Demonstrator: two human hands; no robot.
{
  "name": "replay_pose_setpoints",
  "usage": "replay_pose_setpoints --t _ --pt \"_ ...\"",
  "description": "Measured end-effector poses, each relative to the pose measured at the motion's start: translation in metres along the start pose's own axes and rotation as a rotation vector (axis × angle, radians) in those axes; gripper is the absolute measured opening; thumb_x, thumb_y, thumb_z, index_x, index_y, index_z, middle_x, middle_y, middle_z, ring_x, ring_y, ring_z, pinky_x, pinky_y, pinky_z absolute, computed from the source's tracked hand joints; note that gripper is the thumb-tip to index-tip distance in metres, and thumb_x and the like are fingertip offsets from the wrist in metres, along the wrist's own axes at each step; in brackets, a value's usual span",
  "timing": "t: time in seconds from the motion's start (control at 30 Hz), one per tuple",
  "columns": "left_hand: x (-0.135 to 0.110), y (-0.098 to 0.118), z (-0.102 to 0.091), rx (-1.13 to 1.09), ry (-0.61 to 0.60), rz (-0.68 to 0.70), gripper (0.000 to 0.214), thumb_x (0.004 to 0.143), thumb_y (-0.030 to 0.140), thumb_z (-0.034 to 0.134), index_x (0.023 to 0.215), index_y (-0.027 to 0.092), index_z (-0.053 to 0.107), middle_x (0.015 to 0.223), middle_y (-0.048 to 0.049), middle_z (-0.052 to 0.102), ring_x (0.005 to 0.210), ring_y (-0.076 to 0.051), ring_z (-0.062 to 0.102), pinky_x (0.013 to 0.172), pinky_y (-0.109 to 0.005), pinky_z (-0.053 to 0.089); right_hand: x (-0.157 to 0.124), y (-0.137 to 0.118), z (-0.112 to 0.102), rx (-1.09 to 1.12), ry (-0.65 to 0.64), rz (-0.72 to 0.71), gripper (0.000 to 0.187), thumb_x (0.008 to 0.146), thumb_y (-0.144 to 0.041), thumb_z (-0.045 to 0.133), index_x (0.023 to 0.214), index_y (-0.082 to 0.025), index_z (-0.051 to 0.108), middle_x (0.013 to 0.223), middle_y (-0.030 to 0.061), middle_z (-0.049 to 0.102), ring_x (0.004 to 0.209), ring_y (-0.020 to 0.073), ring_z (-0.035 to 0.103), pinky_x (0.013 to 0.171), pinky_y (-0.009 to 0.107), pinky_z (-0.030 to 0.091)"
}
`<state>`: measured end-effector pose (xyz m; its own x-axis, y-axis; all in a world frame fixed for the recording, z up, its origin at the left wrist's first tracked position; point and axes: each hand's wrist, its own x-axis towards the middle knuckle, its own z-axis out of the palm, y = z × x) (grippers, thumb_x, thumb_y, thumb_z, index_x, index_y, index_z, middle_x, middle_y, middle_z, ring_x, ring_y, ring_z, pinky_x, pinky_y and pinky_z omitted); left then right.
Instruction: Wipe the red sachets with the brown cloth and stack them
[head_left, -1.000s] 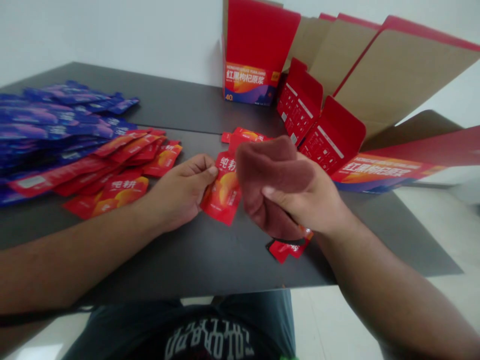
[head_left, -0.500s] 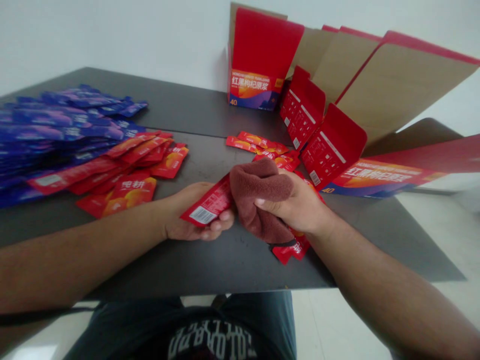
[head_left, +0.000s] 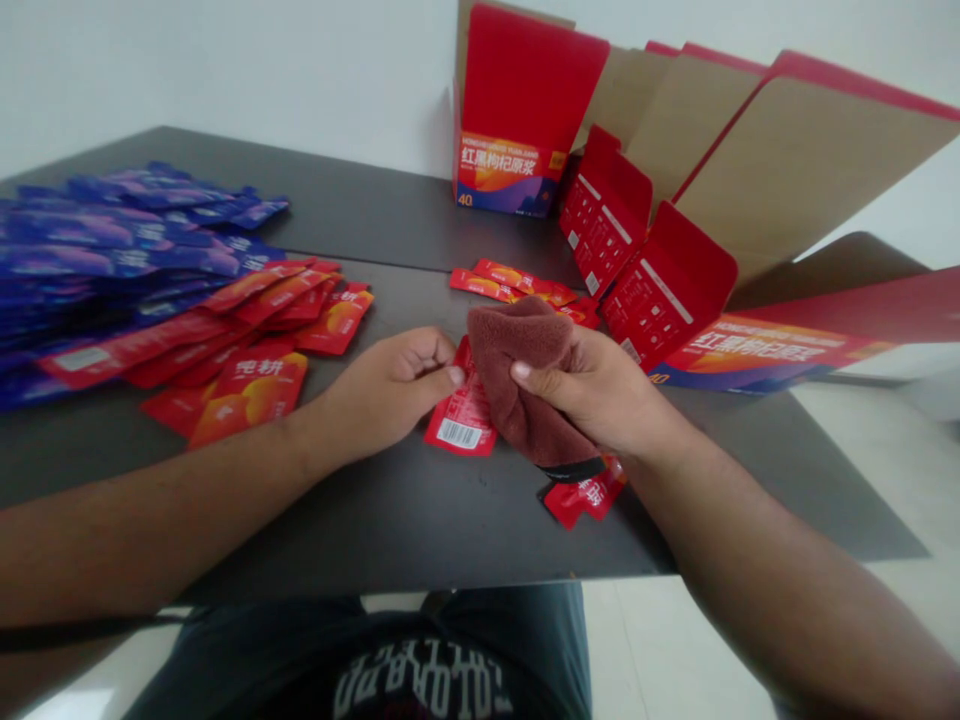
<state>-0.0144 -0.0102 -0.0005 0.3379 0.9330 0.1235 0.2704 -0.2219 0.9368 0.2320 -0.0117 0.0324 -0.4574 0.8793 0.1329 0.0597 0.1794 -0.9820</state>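
My right hand [head_left: 611, 385] grips a folded brown cloth [head_left: 517, 375], thumb pressed on top. The cloth covers the right side and part of the top of a red sachet [head_left: 459, 425], whose barcode end points down towards me. My left hand [head_left: 397, 385] has its fingers curled and pinches the sachet's left edge between thumb and fingers. Behind and below the cloth, more red sachets [head_left: 589, 495] lie on the table, partly hidden by the cloth and my right hand. To the left, another group of red-orange sachets [head_left: 251, 390] lies fanned out.
A big pile of blue-purple sachets [head_left: 135, 240] covers the left of the grey table [head_left: 360, 540]. At the back stands an open red carton [head_left: 517, 160]. More open cartons [head_left: 667, 290] with raised flaps stand along the right side. The table's front edge is close to my body.
My left hand has gone from under the sachet to its left edge, palm turned down. The sachet has swung more upright, barcode end lower. The cloth has shifted slightly with my right hand.
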Motion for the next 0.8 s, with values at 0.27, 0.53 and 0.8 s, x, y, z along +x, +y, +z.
replay_pose_setpoints --t 0.27,0.53,0.8 --pt "-0.005 0.018 0.001 0.162 0.031 -0.012 0.020 0.095 0.031 0.062 0.077 0.022 0.064 0.069 0.0018 0.066 0.065 -0.017 0.059 0.063 -0.030 0.042 -0.007 -0.010 -0.005 -0.855 0.347 -0.381 0.019 0.091 -0.026 0.077 0.109 -0.023 0.071 0.104 0.0072 0.073 0.101 0.0287 0.069 0.092 0.046 0.060" --pt "-0.001 0.008 -0.001 0.055 0.008 -0.002 0.017 0.091 0.031 0.068 0.077 0.022 0.063 0.071 0.0006 0.064 0.068 -0.017 0.058 0.063 -0.029 0.043 -0.013 -0.005 0.009 -0.981 -0.121 -0.425 0.018 0.088 -0.011 0.066 0.100 -0.023 0.062 0.104 0.0066 0.068 0.098 0.0241 0.066 0.082 0.036 0.055" --pt "-0.005 0.006 -0.001 -0.116 -0.082 -0.040 0.015 0.091 0.027 0.076 0.084 0.020 0.064 0.080 0.0015 0.070 0.071 -0.015 0.061 0.066 -0.026 0.049 -0.011 -0.006 0.007 -0.938 0.035 -0.437 0.018 0.084 -0.012 0.067 0.092 -0.024 0.055 0.095 0.0041 0.063 0.090 0.0228 0.062 0.078 0.036 0.053"
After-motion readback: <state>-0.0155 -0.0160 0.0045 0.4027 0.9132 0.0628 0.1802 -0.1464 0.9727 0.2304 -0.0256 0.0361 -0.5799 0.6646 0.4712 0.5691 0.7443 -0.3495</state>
